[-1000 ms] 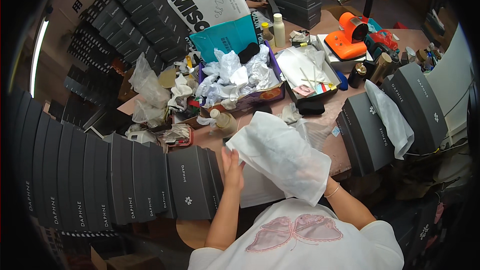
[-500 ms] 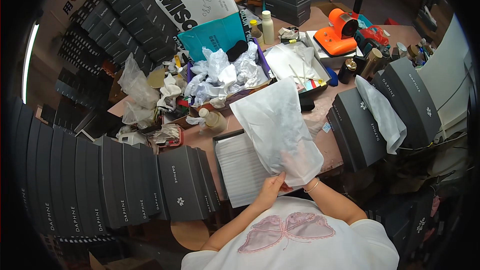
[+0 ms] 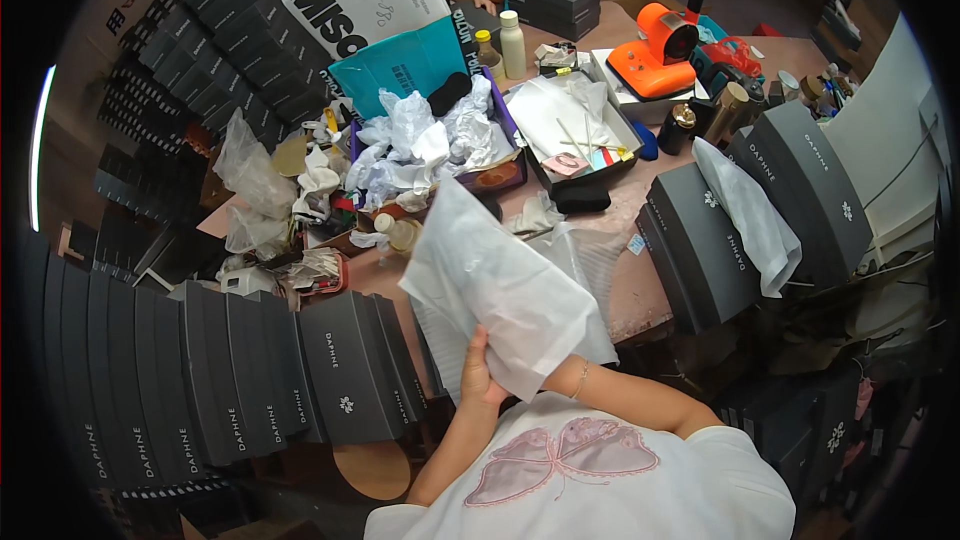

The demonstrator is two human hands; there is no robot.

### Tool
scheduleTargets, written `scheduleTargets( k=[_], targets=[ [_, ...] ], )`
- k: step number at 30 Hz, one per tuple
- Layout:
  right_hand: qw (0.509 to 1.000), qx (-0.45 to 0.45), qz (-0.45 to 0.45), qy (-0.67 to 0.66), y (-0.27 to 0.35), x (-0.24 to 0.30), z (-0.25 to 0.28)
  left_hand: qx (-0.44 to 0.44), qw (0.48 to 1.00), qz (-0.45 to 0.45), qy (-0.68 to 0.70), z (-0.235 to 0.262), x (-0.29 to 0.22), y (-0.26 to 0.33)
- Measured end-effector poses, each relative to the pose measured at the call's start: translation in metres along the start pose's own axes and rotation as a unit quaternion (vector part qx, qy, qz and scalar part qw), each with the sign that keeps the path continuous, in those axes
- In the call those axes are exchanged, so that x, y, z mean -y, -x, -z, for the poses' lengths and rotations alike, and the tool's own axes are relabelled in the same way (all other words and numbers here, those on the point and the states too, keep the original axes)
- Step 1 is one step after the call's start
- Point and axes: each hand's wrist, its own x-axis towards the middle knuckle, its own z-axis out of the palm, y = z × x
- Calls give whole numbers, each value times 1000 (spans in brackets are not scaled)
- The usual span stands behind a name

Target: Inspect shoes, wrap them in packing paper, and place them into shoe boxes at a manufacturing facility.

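Observation:
A thin white translucent bag (image 3: 490,290) is held up in front of me, tilted to the left. My left hand (image 3: 482,378) grips its lower left edge, thumb on the front and fingers behind. My right hand (image 3: 548,368) reaches into the bag through the lower opening; its fingers are hidden by the white material, and a thin bracelet circles the wrist. Beneath the bag lies an open dark box with a white ribbed lining (image 3: 436,338), mostly covered. Crinkled translucent sheeting (image 3: 592,275) lies just right of the bag.
Grey shoeboxes (image 3: 335,370) stand in a row on the left, with more boxes (image 3: 690,240) at right. Behind are a purple box of crumpled paper (image 3: 430,145), a tray of papers (image 3: 580,130), bottles (image 3: 512,45) and an orange device (image 3: 655,55). Another person's hand (image 3: 478,0) shows at the back.
The white bag has swung left and tilted. My right hand has gone deeper into it, and my left hand has moved left to its edge. A person's hand has appeared at the back.

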Motion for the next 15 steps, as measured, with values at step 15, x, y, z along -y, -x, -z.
scheduleTargets(
  k=[15],
  targets=[
    [797, -220, -362, -431, 48, -7, 59, -157, 713, -312, -608, 58, -51, -8]
  ],
)
